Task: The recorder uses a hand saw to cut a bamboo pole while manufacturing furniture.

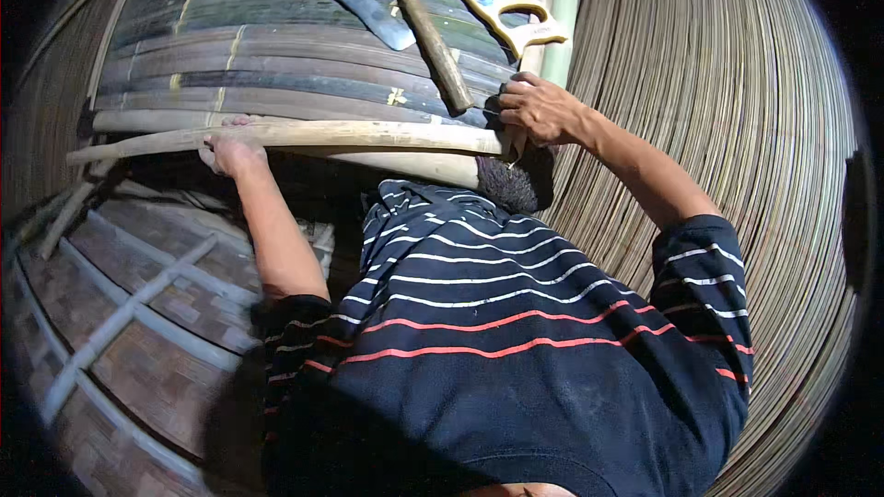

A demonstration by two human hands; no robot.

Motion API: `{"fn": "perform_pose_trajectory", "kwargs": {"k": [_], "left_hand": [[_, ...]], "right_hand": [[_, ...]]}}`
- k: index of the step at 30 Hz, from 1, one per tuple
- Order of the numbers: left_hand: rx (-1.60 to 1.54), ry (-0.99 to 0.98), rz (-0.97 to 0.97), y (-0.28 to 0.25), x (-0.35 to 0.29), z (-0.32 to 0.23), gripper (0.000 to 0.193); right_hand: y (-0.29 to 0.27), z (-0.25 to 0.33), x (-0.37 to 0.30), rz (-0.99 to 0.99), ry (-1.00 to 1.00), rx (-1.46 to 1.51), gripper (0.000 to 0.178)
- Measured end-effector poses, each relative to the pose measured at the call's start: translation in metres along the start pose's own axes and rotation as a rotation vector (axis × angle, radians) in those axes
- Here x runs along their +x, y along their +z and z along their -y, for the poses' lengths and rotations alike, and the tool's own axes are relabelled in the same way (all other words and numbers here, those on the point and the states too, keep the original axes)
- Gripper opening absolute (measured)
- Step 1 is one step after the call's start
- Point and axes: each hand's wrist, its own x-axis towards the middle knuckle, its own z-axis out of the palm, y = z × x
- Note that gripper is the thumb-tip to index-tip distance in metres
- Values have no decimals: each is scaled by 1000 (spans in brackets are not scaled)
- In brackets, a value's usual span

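A long pale bamboo strip point(350, 134) lies crosswise in front of me along the edge of a slatted bamboo platform point(295, 51). Near its left end my left hand point(237, 149) is wrapped round it, fingers on the far side. At the strip's right end my right hand point(536, 110) is closed, with thumb and fingers pinched together. A thin piece shows by those fingers, too small to name. Just beyond, a wooden-handled tool point(431, 46) points its handle end toward my right hand. Below the strip runs a second pale pole point(405, 164).
On the platform lie a machete point(354, 2) with a dark curved handle and a handsaw point(506, 14) with a pale yellow grip. A dark bristly thing point(511, 186) sits below my right hand. Rows of thin sticks point(718, 83) cover the right side; a lattice frame point(138, 304) stands lower left.
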Motion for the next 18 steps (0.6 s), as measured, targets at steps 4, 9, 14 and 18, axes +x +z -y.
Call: {"fn": "perform_pose_trajectory", "kwargs": {"k": [4, 9, 14, 18], "left_hand": [[-165, -87, 126, -40, 22, 3, 26], [28, -36, 23, -50, 16, 2, 37], [10, -11, -49, -46, 18, 14, 32], [11, -32, -68, -65, 48, 11, 34]], "right_hand": [[-6, -6, 17, 141, -8, 113, 59], [26, -29, 18, 67, -80, 153, 73], [25, -31, 17, 172, -30, 249, 80], [34, -34, 20, 123, -50, 331, 76]]}}
